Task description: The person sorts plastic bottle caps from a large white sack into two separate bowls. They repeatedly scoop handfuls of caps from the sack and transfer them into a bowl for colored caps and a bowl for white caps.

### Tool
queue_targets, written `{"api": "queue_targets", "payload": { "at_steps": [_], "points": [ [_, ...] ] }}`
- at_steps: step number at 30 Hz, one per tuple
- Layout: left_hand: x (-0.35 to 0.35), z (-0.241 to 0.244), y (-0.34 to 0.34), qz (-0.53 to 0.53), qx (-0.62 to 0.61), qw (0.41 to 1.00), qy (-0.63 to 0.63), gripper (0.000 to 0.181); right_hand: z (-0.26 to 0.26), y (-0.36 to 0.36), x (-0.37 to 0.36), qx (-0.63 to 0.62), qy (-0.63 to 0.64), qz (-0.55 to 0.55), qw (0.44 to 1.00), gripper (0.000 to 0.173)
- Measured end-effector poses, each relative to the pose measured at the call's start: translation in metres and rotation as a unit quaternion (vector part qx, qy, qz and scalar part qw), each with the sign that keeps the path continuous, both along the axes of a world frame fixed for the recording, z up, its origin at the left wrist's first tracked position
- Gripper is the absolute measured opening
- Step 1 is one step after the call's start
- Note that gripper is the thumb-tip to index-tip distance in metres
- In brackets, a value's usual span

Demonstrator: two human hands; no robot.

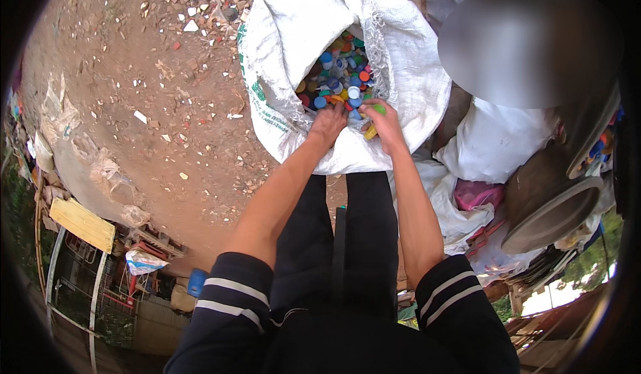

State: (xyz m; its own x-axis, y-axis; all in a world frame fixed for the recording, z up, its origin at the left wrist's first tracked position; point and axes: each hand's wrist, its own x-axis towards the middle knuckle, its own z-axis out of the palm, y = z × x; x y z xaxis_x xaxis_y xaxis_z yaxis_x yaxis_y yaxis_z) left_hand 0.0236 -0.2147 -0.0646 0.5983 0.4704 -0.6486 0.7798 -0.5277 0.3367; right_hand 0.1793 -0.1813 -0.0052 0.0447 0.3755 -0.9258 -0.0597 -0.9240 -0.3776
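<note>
A white woven plastic sack (410, 73) stands before me with its frayed mouth spread wide. Inside lies a heap of plastic bottle caps (335, 68) in blue, white, red, orange, green and yellow. My left hand (328, 126) reaches over the near rim, its fingertips down among the caps beside an orange cap (337, 99); whether it grips one is hidden. At the right of the mouth, my right hand (386, 126) holds a green cap (379, 109) at its fingers and a yellow cap (370, 132) lower down, against the palm side.
Brown ground (200, 138) strewn with broken tile pieces spreads to the left. Full white sacks (496, 138) and a large dark basin (551, 208) crowd the right. A blurred patch covers the upper right. A blue plastic drum (197, 282) stands at lower left.
</note>
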Motion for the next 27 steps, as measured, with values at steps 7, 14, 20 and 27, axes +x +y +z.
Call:
{"api": "queue_targets", "payload": {
  "at_steps": [7,14,20,27],
  "points": [
    [0.011,-0.012,-0.005,0.06,0.029,0.997,0.045,0.057,-0.011,0.007,0.01,0.101,-0.174,0.253,0.946,0.038],
    [-0.025,0.019,0.048,0.219,-0.053,0.973,-0.051,0.044,-0.002,0.044,-0.019,0.124,-0.28,0.423,0.853,0.039],
    [-0.035,-0.003,0.054,0.26,-0.057,0.964,-0.013,0.04,0.003,0.067,-0.014,0.094,-0.195,0.421,0.881,0.04],
    [-0.022,-0.001,0.058,0.288,-0.147,0.946,0.019,0.04,0.006,0.068,-0.008,0.198,-0.203,0.37,0.885,0.034]
  ]
}}
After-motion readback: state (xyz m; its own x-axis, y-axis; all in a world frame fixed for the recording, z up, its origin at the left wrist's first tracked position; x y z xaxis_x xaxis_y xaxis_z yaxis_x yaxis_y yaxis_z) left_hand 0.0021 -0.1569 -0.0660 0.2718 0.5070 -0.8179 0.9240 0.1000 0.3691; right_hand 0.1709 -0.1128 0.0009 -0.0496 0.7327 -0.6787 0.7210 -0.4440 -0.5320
